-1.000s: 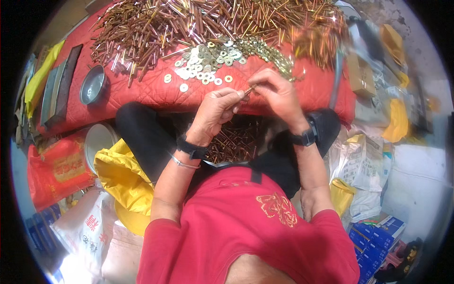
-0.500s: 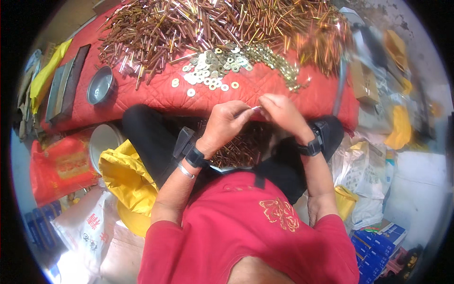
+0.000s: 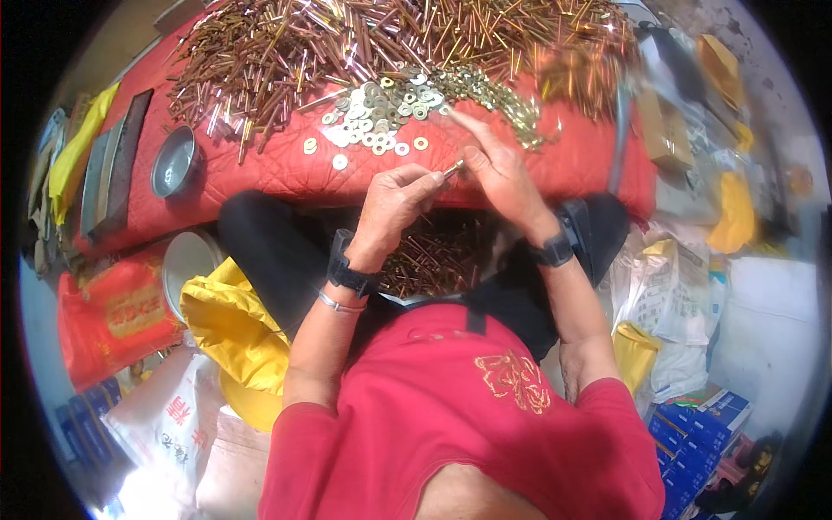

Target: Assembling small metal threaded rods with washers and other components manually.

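My left hand [image 3: 397,204] is closed, pinching a slim metal bolt [image 3: 453,168] between thumb and fingers, its far end pointing up and right. My right hand [image 3: 501,173] is beside that end, its fingers stretched forward toward the washers and its thumb close to the bolt's tip; whether it touches cannot be told. Beyond the hands, flat round washers [image 3: 368,140] lie loose on a red quilted cover [image 3: 286,178]. Small brassy nuts [image 3: 494,102] form a strip to their right. A large heap of long copper-coloured bolts [image 3: 347,48] covers the back.
A grey metal bowl [image 3: 175,163] stands on the cover at left, near long flat bars [image 3: 121,169]. More bolts [image 3: 433,260] lie between my legs. Yellow cloth [image 3: 238,321] and a red bag [image 3: 117,308] are at left; blue boxes [image 3: 698,446] and plastic bags [image 3: 667,295] at right.
My right hand has opened from a pinch and its fingers have stretched forward toward the washers. My left hand has shifted slightly left, and the bolt now shows more.
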### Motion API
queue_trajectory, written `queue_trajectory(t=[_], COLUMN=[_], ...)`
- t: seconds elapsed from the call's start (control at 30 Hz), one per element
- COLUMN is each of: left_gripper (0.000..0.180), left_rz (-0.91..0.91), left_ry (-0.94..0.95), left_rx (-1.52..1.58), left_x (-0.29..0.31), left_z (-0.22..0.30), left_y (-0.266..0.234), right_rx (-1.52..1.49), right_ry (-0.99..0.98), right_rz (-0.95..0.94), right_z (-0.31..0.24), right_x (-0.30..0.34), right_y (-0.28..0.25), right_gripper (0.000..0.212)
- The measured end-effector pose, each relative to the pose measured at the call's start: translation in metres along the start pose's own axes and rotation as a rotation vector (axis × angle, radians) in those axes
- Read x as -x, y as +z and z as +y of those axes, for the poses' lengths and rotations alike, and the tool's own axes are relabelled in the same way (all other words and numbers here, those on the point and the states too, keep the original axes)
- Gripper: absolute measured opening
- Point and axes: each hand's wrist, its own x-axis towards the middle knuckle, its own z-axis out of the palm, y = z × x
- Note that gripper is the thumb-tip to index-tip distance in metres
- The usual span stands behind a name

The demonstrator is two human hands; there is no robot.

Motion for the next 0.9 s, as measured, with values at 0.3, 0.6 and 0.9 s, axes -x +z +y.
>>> queue_trajectory(t=[0.3,0.6,0.9], left_gripper=[0.018,0.018,0.018], left_rz=[-0.013,-0.006,-0.023], left_ry=[-0.006,-0.042,-0.089], left_rx=[-0.014,0.036,0.057], left_x=[-0.001,-0.005,-0.006], left_z=[-0.001,-0.005,-0.006], left_y=[0.002,-0.001,-0.006], right_rx=[0.107,0.139,0.067], right_ry=[-0.094,-0.119,-0.220], right_rz=[0.081,0.089,0.165], right_z=[0.005,0.014,0.015], right_x=[-0.002,-0.004,0.000], right_y=[0.010,0.007,0.017], right_gripper=[0.041,0.032,0.037])
